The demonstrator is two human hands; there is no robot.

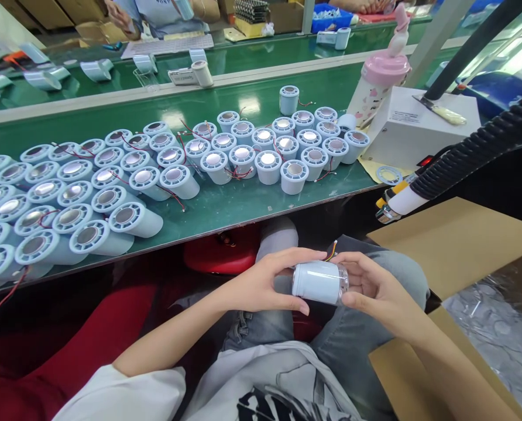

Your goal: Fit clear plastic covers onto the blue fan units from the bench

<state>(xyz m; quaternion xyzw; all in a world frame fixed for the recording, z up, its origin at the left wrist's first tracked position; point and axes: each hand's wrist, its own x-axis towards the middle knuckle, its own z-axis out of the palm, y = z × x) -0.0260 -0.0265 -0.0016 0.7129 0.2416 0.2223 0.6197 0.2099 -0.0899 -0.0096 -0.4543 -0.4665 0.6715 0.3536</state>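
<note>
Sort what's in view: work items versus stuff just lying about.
In use:
pale blue cylinder, between left hand and right hand
similar cylinders on bench
probably clear plastic in carton

Seemingly lying about:
pink-lidded bottle
tool on white box

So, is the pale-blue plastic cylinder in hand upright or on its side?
On its side: the cylinder lies crosswise, its ends facing the left hand and right hand.

Bench (pixel 226 211) ahead, carton (pixel 456 240) right

Held cylinder (pixel 317 283) between left hand (pixel 265 283) and right hand (pixel 381 292), above lap (pixel 349 342). Cylinder rows (pixel 268 168) on bench, left to centre. Box (pixel 399 131) at bench's right, bottle (pixel 386 69) behind-left of it. Carton beside right knee (pixel 404 275).
</note>
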